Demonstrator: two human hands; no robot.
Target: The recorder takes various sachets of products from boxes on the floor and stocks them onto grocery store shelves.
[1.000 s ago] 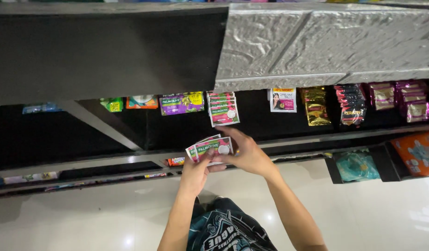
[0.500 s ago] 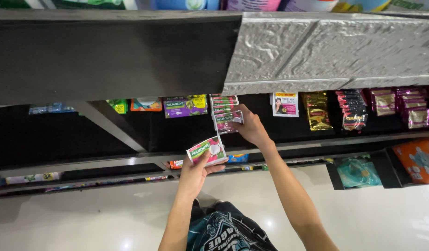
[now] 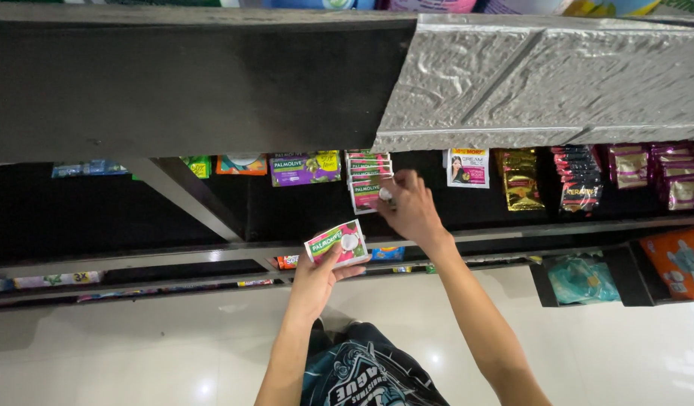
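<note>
Two hands are up at the shelf, so let's sweep from the left: a dark overhang fills the top left and shades the back of the shelf, with a slanted grey brace running down beneath it, and small green and orange sachets hang beside a purple-and-green sachet. Next, low and central, the left hand has its fingers closed around a small stack of green, red and white sachets, held in front of the shelf rail; the stack's long axis tilts up toward the right, printed face toward the camera. Just above and to the right hangs the matching sachet strip, its long axis vertical, cascading down from the shelf edge. The right hand is on the strip's lower end, fingers pinched on the bottom sachet and covering part of it. Further right, a textured silver panel juts over the row and hides the hanging tops: a white-and-yellow sachet, gold packets, dark red strips, then pink ones. Lower right sit a teal packet and an orange packet, above a pale glossy floor.
</note>
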